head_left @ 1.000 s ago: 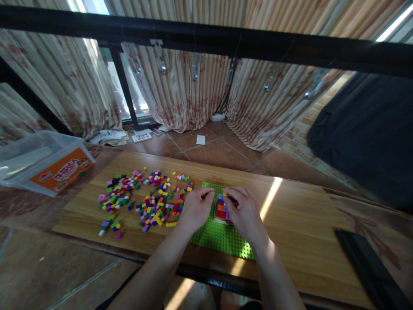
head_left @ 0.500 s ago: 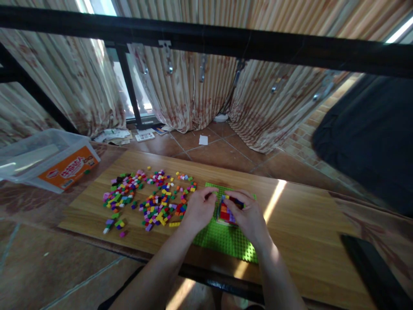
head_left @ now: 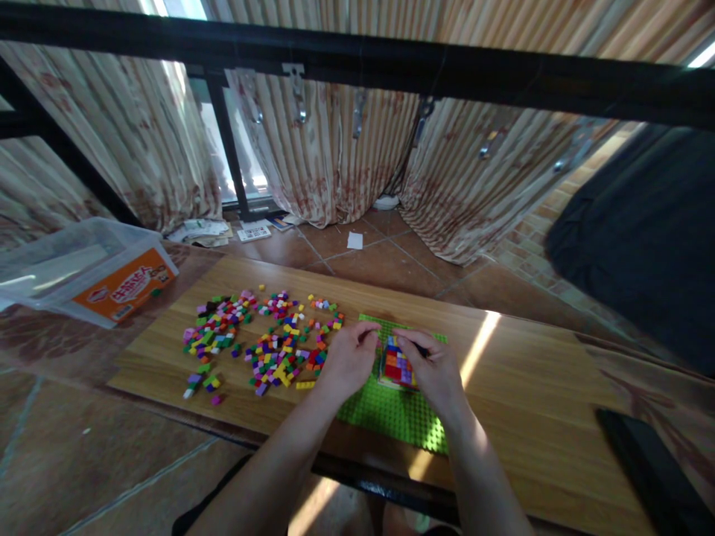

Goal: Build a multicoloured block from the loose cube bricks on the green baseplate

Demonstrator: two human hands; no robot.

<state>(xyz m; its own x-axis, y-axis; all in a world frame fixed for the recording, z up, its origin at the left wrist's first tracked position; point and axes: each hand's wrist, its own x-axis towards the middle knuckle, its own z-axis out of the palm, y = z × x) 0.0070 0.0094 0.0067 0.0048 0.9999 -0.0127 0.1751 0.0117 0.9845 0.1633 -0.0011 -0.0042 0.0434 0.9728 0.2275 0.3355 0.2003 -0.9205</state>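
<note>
A small multicoloured block of building bricks stands on the green studded baseplate, its top showing red, orange, purple and blue. My right hand is over its right side, thumb and forefinger close together at the far edge of the block; whatever is between them is too small to tell. Just left of the block is my left hand, its fingers curled and thumb and forefinger pressed together above the baseplate. Its fingertips hide anything they may hold.
Many loose coloured bricks lie scattered on the wooden tabletop to the left. A clear plastic box with an orange label stands beyond the left end. A black flat object lies at right. A dark bar crosses above.
My right hand has drawn back slightly to the right, its fingers closer together, uncovering more of the brick block's top. My left hand stays nearly in place. The view has shifted a little.
</note>
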